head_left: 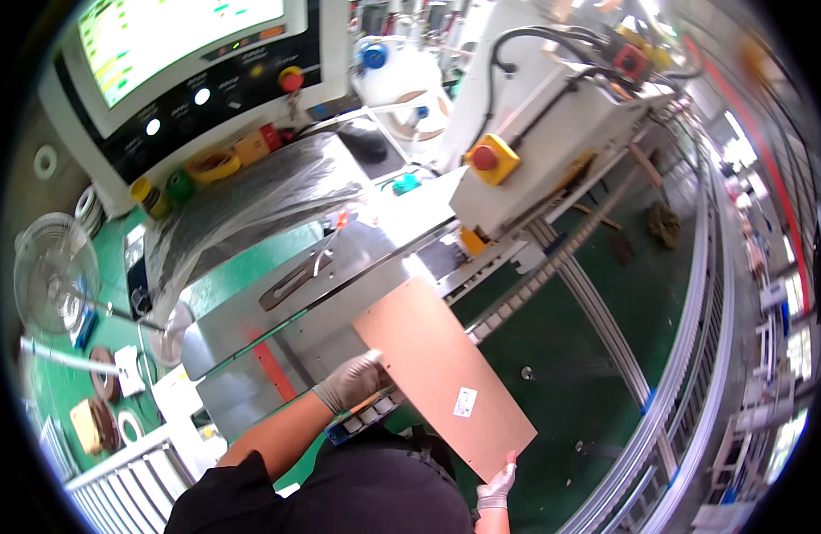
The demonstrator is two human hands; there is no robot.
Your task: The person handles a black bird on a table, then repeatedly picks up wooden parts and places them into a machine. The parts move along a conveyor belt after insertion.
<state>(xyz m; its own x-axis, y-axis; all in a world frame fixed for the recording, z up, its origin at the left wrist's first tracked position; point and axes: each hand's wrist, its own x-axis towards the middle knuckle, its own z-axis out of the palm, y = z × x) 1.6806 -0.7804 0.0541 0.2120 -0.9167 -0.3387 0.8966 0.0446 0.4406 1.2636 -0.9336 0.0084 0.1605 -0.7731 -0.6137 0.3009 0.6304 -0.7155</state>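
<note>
A flat, copper-coloured rectangular panel (428, 347) is held tilted in front of my body, with a small white label (465, 402) near its lower end. My left hand (353, 381), in a pale glove, is closed on the panel's left edge. At the lower right corner, my right hand (497, 486) grips the panel, also gloved; part of its fingers is hidden behind the sheet. The panel's upper end overlaps the edge of a metal machine table (339, 307).
A control cabinet with a lit screen (170, 36) stands at the upper left. An emergency stop button (486, 158) sits on the machine at the upper right. A slotted metal bar (295, 280) lies on the table. A fan (59, 267) stands left; conveyor rails (686, 383) curve along the right.
</note>
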